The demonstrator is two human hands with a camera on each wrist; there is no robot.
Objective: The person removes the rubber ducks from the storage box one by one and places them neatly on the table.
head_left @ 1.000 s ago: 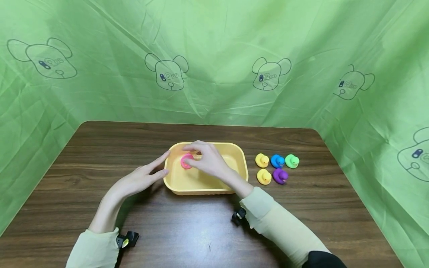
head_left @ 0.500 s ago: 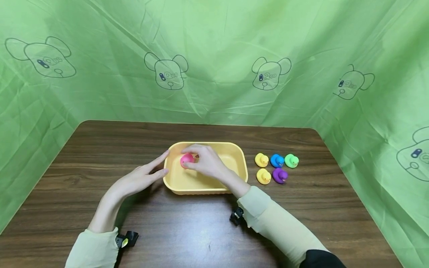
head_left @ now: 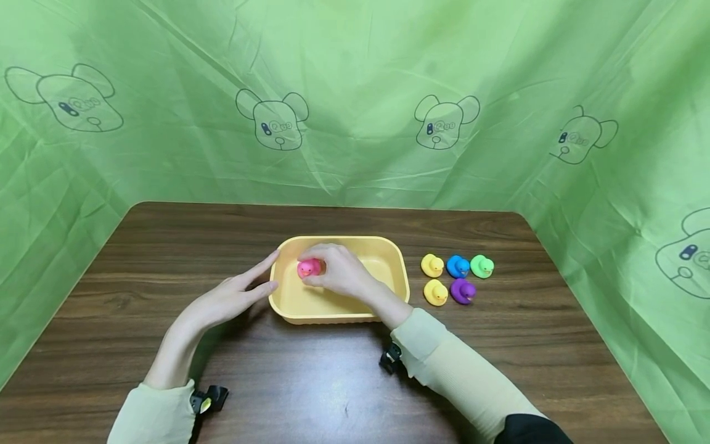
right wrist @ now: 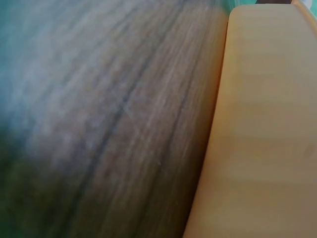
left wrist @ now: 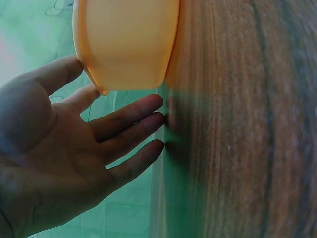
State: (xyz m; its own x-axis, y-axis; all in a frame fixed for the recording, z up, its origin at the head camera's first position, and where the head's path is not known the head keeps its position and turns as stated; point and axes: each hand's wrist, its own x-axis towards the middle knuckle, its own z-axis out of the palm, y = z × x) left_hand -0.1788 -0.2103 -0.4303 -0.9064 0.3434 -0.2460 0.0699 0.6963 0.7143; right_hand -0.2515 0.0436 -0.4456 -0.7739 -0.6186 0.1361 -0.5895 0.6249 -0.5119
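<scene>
A pink rubber duck [head_left: 307, 267] is inside the left part of a yellow plastic basin [head_left: 333, 310]. My right hand [head_left: 342, 271] reaches over the basin's front wall and pinches the duck between thumb and fingers. At the basin's left end, my left hand [head_left: 224, 300] touches the rim with thumb and forefinger. In the left wrist view, the left hand's other fingers extend straight below the basin's end wall [left wrist: 131, 49], close to the table. The right wrist view holds only the basin's long outer side [right wrist: 262, 124] and the wood; the right hand is hidden there.
Right of the basin, two yellow ducks [head_left: 435, 292], a blue duck [head_left: 457, 266], a green duck [head_left: 482, 266] and a purple duck [head_left: 463, 291] stand in two rows. The dark wooden table [head_left: 333, 382] meets a green cloth [head_left: 360, 166] at its back and sides.
The right hand's fingers have closed around the pink duck, which has turned so its face shows toward the camera. The left hand stays at the basin's left end.
</scene>
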